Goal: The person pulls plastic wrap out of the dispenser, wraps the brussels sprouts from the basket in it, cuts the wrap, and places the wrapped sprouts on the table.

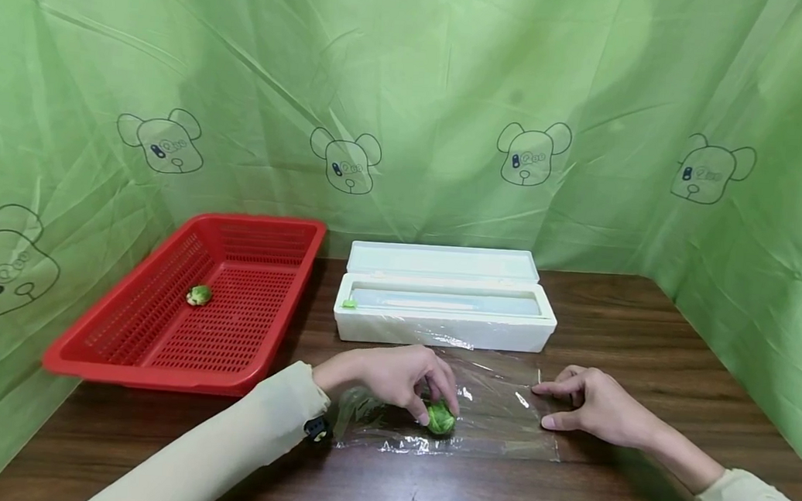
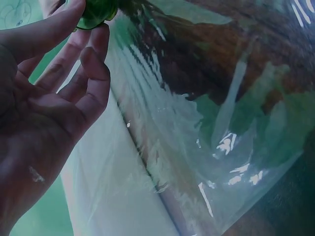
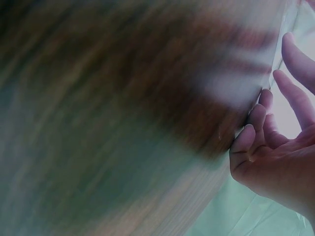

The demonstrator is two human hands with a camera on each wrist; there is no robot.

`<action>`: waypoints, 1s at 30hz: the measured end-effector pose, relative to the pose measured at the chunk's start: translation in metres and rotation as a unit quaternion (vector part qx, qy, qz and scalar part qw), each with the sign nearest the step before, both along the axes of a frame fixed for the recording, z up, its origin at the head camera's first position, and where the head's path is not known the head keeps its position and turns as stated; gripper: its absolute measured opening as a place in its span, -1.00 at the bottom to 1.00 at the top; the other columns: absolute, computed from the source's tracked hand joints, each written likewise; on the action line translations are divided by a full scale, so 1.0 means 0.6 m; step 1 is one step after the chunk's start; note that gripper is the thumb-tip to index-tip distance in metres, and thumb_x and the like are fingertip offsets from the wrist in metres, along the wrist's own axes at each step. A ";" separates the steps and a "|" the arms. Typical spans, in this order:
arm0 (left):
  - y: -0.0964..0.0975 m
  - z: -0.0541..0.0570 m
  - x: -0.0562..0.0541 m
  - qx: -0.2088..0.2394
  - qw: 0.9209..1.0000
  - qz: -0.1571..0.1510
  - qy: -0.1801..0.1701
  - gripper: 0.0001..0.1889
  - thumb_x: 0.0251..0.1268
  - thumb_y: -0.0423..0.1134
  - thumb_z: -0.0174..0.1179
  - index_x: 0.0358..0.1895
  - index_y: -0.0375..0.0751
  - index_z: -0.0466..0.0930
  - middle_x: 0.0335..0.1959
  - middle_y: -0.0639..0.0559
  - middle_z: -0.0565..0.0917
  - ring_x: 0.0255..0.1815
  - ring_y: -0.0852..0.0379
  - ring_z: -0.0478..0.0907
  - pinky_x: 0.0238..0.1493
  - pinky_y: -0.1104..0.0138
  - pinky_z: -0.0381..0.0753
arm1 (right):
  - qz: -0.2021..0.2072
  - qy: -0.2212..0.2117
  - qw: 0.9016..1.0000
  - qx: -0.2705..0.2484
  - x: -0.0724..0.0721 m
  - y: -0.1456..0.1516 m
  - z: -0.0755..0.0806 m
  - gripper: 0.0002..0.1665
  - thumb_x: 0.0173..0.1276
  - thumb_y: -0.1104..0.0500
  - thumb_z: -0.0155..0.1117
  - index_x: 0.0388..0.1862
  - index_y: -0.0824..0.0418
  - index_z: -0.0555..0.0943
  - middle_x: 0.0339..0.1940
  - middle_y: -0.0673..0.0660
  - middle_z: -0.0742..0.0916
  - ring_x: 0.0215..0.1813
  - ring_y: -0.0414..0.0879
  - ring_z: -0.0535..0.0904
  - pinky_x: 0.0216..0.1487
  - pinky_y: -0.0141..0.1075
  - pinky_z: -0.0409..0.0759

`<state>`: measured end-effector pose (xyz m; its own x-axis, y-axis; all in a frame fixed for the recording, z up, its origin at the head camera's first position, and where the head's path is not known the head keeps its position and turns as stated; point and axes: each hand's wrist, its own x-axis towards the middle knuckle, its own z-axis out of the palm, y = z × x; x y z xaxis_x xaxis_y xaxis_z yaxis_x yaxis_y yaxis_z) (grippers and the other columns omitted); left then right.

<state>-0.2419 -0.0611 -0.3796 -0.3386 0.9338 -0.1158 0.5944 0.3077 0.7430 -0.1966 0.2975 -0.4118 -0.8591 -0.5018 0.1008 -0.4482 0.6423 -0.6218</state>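
Observation:
In the head view my left hand (image 1: 402,379) holds a green Brussels sprout (image 1: 441,419) between thumb and fingers, over a sheet of clear cling film (image 1: 494,412) on the table. The left wrist view has the sprout (image 2: 96,14) at its top edge, in the fingertips of the left hand (image 2: 54,98). At the film's right edge is my right hand (image 1: 592,407), its thumb and index finger apart. The right wrist view shows those two fingers extended and the others of the right hand (image 3: 280,142) loosely bent, with nothing gripped.
Behind the film stands a white cling film box (image 1: 444,331), lid raised and roll inside; the film reaches its front. A red plastic basket (image 1: 285,304) on the left contains another Brussels sprout (image 1: 198,295). Green sheeting (image 1: 441,75) encloses the wooden table (image 1: 620,312).

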 end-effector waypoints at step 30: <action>-0.002 -0.006 -0.008 -0.002 1.000 0.005 -0.023 -0.49 0.13 -0.59 0.47 0.16 -0.14 0.77 0.18 0.14 0.65 -0.01 0.26 0.60 -0.13 0.34 0.71 | 0.043 0.043 0.998 -0.014 0.060 -0.025 0.013 -0.51 0.14 -0.06 0.70 0.04 0.05 0.85 -0.14 -0.09 0.65 -0.15 -0.19 0.54 -0.17 -0.34 0.51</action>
<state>-0.2467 -0.0622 -0.3832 -0.3423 0.9299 -0.1344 0.5562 0.3158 0.7687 -0.1604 0.2827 -0.4041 -0.8001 -0.5700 0.1869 -0.5537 0.5820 -0.5956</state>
